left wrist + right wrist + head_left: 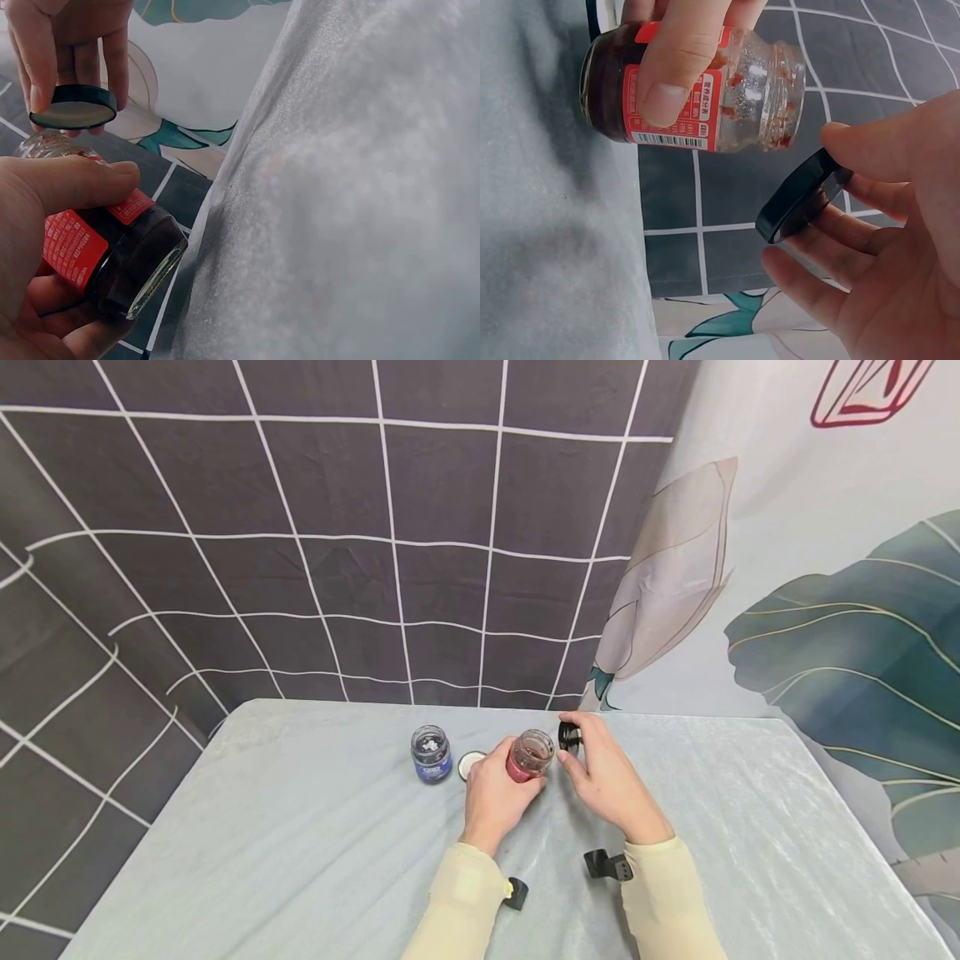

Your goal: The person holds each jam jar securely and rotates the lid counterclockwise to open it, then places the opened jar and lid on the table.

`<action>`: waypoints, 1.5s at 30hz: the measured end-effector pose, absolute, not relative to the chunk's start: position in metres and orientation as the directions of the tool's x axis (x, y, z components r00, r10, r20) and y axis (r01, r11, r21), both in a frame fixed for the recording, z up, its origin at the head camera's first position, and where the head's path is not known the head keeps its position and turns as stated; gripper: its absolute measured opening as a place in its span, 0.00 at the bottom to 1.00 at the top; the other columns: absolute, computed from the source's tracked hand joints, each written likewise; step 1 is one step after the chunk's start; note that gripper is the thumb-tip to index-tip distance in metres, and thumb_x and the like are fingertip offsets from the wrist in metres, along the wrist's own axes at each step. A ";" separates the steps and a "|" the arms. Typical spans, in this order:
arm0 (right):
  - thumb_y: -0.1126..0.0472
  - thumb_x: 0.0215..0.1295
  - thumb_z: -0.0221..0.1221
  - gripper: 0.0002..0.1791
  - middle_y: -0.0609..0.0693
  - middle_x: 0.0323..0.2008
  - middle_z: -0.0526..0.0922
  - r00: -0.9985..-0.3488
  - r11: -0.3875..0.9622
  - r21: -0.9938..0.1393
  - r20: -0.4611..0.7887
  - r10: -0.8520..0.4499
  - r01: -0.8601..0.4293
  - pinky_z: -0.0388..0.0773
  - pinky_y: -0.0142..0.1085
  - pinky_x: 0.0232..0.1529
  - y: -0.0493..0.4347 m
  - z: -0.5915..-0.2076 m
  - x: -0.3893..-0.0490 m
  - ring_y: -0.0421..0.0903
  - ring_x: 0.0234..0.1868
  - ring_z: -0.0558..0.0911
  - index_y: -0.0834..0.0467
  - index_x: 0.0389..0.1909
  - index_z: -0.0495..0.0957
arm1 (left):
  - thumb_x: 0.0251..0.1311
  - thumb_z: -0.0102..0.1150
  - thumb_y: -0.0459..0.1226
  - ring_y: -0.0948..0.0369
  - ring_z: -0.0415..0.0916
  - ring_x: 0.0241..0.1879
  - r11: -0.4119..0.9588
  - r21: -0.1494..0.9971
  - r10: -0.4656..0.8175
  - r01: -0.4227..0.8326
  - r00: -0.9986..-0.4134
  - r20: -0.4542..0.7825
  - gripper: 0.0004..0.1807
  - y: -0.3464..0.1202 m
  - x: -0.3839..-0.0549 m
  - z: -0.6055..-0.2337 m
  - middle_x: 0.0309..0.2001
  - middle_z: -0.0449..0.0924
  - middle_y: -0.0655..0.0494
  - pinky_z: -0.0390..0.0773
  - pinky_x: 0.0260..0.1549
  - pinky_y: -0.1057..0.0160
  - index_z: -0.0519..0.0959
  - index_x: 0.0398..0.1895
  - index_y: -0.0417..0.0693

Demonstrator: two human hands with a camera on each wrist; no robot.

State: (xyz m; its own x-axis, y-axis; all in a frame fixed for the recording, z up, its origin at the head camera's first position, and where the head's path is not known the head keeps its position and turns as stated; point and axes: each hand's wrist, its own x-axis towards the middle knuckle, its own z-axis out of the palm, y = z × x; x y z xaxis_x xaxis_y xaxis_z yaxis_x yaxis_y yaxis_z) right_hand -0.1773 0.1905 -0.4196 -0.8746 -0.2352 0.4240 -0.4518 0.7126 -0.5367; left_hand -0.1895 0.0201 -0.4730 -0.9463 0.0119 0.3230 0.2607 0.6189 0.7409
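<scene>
My left hand (pixel 497 797) grips a glass jar (pixel 531 753) with a red label, its mouth uncovered. Dark contents fill the lower part, and red bits cling inside the clear neck, as the right wrist view shows. Just right of the jar, my right hand (pixel 611 781) holds a black lid (pixel 802 196) by its rim between thumb and fingers, apart from the jar mouth. In the left wrist view the lid's pale underside (pixel 73 115) shows. Left of the hands stands an uncapped blue-labelled jar (pixel 432 755) with something whitish inside.
A second lid (pixel 470 764), pale side up, lies on the table between the blue-labelled jar and my left hand, partly covered by it. The grey cloth-covered table (pixel 315 827) ends at a dark curtain with a white grid (pixel 442 577). A leaf-patterned cloth (pixel 675 635) hangs at right.
</scene>
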 end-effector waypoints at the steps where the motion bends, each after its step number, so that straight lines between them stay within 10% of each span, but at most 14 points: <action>1: 0.70 0.67 0.60 0.27 0.65 0.62 0.71 -0.877 0.714 -0.538 0.421 -0.234 -0.449 0.65 0.54 0.66 0.191 -0.420 -0.177 0.60 0.65 0.71 0.70 0.65 0.66 | 0.40 0.81 0.44 0.59 0.84 0.40 0.619 0.741 0.011 0.261 -0.946 0.324 0.26 0.020 -0.189 -0.473 0.39 0.86 0.62 0.80 0.40 0.57 0.82 0.45 0.59; 45: 0.70 0.65 0.61 0.26 0.66 0.60 0.73 -0.892 0.721 -0.549 0.392 -0.224 -0.422 0.69 0.56 0.62 0.194 -0.428 -0.180 0.61 0.61 0.74 0.69 0.63 0.68 | 0.41 0.81 0.41 0.56 0.83 0.47 0.568 0.794 -0.020 0.218 -0.960 0.278 0.29 0.023 -0.192 -0.475 0.46 0.86 0.56 0.79 0.50 0.54 0.81 0.51 0.51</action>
